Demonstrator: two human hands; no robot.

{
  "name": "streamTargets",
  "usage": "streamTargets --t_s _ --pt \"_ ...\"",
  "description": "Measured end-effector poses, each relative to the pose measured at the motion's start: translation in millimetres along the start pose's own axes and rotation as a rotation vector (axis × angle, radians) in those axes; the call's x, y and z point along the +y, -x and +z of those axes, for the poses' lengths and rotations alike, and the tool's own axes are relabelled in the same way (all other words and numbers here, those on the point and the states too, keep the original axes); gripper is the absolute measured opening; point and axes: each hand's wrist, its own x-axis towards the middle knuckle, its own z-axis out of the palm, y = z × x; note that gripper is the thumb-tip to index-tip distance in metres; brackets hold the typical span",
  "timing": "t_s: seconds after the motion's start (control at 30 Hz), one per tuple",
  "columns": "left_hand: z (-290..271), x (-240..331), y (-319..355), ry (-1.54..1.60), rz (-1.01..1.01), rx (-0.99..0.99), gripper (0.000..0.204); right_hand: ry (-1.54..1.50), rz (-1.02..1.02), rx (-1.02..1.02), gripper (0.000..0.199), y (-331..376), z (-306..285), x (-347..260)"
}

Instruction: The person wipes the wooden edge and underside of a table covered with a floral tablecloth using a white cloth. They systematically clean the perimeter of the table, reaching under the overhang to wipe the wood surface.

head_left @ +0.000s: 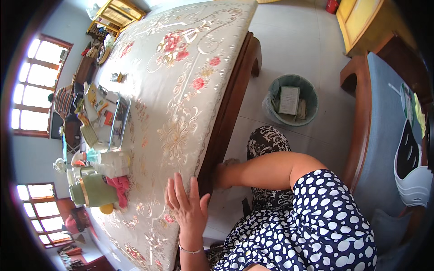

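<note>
1. Table (221, 131) lies left of bin (310, 98); long axis runs up the view, leaning right toward the top.
2. Left hand (184, 201) open, fingers pointing upward, over floral tablecloth (158, 108).
3. Right hand (222, 175) at table's wooden side; grip shadowed, cannot tell.
4. Green jug (98, 189) crowds tabletop's left.

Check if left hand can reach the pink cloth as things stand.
Likely yes: only tablecloth shows between the left hand and the pink cloth, though a stretch may be needed.

Two hands (184, 201) (222, 176), one flowered tablecloth (181, 117), one bin (313, 95), two windows (40, 83) (43, 212)
</note>
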Motion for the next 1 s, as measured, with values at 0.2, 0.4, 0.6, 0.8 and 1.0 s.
streamTargets --t_s 0.2,0.4,0.6,0.8,1.0 --pt "13 0 -66 0.012 -0.045 -0.132 0.074 -0.105 0.087 -0.04 0.03 23 1 29" --pt "29 -16 -92 0.071 0.021 -0.06 0.066 -0.201 0.137 0.015 0.048 58 -10 63" --pt "24 -17 -91 0.07 0.043 -0.088 0.056 -0.46 0.458 0.631 0.052 178 -1 135" --pt "22 -17 -94 0.039 0.061 -0.125 0.053 -0.998 0.838 1.61 0.062 224 51 246" --pt "21 -17 -94 0.068 0.051 -0.133 0.053 -0.984 0.79 2.341 0.055 248 -27 342"
